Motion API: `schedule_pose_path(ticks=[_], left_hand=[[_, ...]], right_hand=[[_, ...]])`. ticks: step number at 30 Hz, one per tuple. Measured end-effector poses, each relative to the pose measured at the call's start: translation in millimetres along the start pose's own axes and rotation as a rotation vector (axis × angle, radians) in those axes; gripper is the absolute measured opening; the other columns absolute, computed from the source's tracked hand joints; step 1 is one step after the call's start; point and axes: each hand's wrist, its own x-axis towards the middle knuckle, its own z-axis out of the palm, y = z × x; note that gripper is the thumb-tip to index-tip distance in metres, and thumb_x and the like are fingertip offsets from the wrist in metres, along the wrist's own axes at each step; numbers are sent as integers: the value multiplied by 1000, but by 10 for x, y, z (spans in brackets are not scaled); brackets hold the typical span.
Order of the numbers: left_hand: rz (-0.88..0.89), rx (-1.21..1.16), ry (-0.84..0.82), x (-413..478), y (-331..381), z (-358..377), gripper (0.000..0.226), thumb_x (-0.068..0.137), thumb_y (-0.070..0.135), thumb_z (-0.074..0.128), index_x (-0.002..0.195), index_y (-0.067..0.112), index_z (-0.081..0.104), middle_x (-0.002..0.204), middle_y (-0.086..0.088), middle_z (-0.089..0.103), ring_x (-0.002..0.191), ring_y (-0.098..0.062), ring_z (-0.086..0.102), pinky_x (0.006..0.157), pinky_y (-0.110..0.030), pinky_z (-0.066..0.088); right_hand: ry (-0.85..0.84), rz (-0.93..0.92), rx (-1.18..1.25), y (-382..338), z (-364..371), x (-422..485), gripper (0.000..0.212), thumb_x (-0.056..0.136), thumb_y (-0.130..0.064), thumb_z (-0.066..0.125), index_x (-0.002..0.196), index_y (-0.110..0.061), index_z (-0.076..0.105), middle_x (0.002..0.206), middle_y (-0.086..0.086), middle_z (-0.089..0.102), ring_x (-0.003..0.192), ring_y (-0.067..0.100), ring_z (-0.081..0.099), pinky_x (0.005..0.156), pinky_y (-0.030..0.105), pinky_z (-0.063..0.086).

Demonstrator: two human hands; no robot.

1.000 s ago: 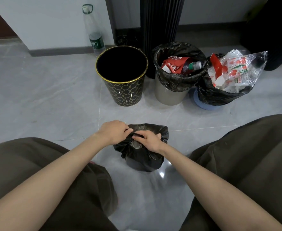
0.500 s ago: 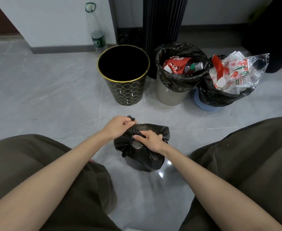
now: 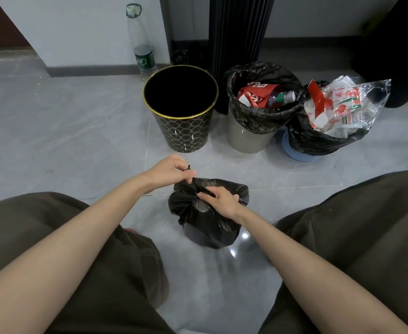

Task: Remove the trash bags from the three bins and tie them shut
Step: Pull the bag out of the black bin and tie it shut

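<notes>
Both hands pinched the bag (image 3: pixel 207 230) at its neck, left hand (image 3: pixel 171 171) on a twisted tail, right hand (image 3: pixel 218 200) beside it. Even outward pulls would cinch the knot.

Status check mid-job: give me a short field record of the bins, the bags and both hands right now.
black trash bag: out of its bin, on the floor, neck gathered
left hand: pinches a strand of the bag's neck
right hand: grips the gathered neck
black-and-gold bin: no liner, dark inside
grey bin: lined, holds a red wrapper and a bottle
blue bin: lined, clear packaging piled on top
bags left to pull: two
</notes>
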Motion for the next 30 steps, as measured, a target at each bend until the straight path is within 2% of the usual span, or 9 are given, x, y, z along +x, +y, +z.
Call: schedule_pose_path(ticks=[2, 5, 9, 12, 15, 20, 23, 27, 30], left_hand=[[-64, -342, -87, 4, -7, 151, 31, 95, 32, 51, 70, 15, 60, 113, -3, 61, 107, -16, 53, 90, -21, 36], [-86, -757, -7, 41, -29, 347, 32, 99, 26, 43, 73, 12, 56, 104, -5, 68, 103, -16, 62, 95, -24, 43], [-95, -1009, 125, 128, -25, 446, 31, 101, 25, 40, 75, 13, 51, 59, 4, 57, 71, -12, 62, 76, -20, 50], [-66, -987, 162, 203, -66, 523, 29, 100, 26, 42, 75, 13, 49, 56, 6, 41, 52, -6, 42, 80, -23, 47], [-42, -807, 197, 221, -61, 633, 30, 99, 30, 44, 75, 14, 49, 60, 8, 40, 49, -3, 36, 70, -19, 39], [-42, -635, 288, 225, -12, 830, 28, 99, 27, 42, 85, 7, 55, 65, 7, 47, 60, -4, 42, 65, -18, 37], [-32, -591, 295, 236, -4, 910, 24, 101, 25, 39, 85, 12, 52, 76, 8, 53, 71, -4, 46, 69, -17, 39], [11, -477, 292, 247, -6, 997, 21, 102, 21, 33, 89, 10, 46, 78, 7, 48, 67, -3, 41, 62, -11, 36], [64, -409, 238, 284, -30, 1022, 19, 102, 15, 32, 104, 10, 50, 95, 6, 54, 79, -4, 46, 74, -17, 37]], right_hand=[[-3, 4, 59, 29, 4, 8, 24, 94, -48, 50, 76, -36, 61, 77, -19, 64, 96, 10, 59, 100, 49, 28], [-8, -16, 220, 57, -11, 7, 9, 89, -44, 60, 89, -39, 67, 88, -21, 68, 101, 7, 60, 108, 46, 27], [-86, -14, 488, 96, -202, -55, 46, 74, -25, 81, 117, -29, 65, 118, -7, 66, 111, 8, 60, 103, 29, 45], [-44, 99, 729, 110, -319, -76, 42, 82, -13, 72, 122, -16, 60, 105, 1, 68, 93, 10, 66, 84, 20, 50], [104, 197, 894, 130, -375, -40, 23, 97, 1, 38, 110, -1, 56, 69, -3, 70, 60, 3, 60, 60, 12, 47], [186, 163, 906, 192, -407, -70, 27, 103, -10, 28, 104, 8, 48, 78, -4, 72, 55, 11, 31, 62, 14, 46], [245, 140, 844, 167, -420, -103, 19, 104, -12, 26, 92, -7, 40, 98, 5, 69, 50, 10, 43, 63, 17, 44], [345, 130, 834, 269, -407, -71, 24, 104, -13, 25, 87, -12, 42, 72, 1, 72, 44, 5, 55, 56, 16, 46], [368, 121, 821, 307, -405, -63, 28, 103, -9, 26, 85, -10, 47, 59, 3, 62, 40, 5, 48, 55, 18, 43]])
